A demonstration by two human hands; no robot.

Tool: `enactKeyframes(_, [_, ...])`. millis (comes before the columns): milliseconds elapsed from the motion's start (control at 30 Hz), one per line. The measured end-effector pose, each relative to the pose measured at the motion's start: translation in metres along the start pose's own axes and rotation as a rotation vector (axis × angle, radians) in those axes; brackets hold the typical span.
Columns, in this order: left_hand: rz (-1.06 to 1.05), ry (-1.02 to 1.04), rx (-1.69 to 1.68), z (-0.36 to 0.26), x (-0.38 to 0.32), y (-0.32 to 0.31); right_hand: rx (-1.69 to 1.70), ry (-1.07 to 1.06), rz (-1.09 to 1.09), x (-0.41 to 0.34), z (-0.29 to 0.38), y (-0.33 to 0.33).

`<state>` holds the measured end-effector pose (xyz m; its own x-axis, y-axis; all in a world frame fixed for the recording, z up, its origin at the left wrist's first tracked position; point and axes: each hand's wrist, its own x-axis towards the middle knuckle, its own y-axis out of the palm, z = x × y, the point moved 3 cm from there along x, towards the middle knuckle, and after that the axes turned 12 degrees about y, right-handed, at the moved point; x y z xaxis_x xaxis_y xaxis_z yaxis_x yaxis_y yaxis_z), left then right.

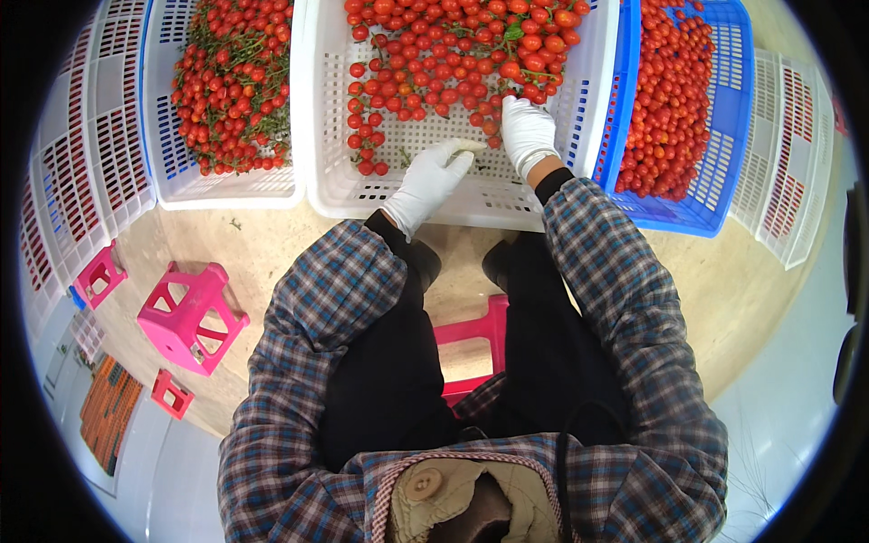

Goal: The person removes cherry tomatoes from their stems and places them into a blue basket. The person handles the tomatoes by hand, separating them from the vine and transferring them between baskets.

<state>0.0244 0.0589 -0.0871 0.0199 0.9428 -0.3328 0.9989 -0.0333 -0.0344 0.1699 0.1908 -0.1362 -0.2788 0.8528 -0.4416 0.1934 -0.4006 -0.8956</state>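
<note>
A white plastic crate stands before me, with red cherry tomatoes heaped mostly at its far side. Both hands wear white gloves. My left hand hovers over the near part of the crate, thumb and fingertips close together; whether something thin lies between them I cannot tell. My right hand is at the near right edge of the heap, its fingertips against tomatoes; its grip is hidden. A few tomatoes hang or lie just left of it. Bits of green stem lie on the crate floor.
On the left, another white crate holds tomatoes with many green stems. A blue crate of loose tomatoes adjoins on the right. More white crates stand at both sides. Pink plastic stools are on the floor at left, and one is beneath me.
</note>
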Motion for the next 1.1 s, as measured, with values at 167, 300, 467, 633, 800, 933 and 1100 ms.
enactKeyframes(167, [-0.013, -0.043, -0.045, 0.004, -0.002, -0.005, 0.364, 0.13, 0.023, -0.007, -0.033, -0.001])
enactKeyframes(300, [-0.008, -0.058, -0.159, -0.006, 0.0, -0.005, 1.154, 0.197, 0.282, -0.027, -0.039, -0.009])
enactKeyframes(467, [-0.135, -0.187, -0.382, -0.019, 0.001, 0.002, 1.98, 0.211, 0.712, -0.066, -0.013, -0.039])
enactKeyframes(633, [-0.145, -0.301, -0.887, -0.022, -0.001, 0.005, 1.838, 0.151, 0.744, -0.081, 0.016, -0.065])
enactKeyframes(800, [-0.231, -0.204, -0.876, -0.029, 0.0, 0.001, 1.015, -0.105, 0.225, -0.081, 0.013, -0.086])
enactKeyframes(933, [-0.242, -0.235, -0.906, -0.041, 0.0, -0.001, 0.83, -0.128, 0.164, -0.078, -0.002, -0.1])
enactKeyframes(1100, [-0.206, -0.231, -0.529, -0.051, 0.001, -0.008, 1.118, 0.045, 0.179, -0.068, -0.008, -0.11])
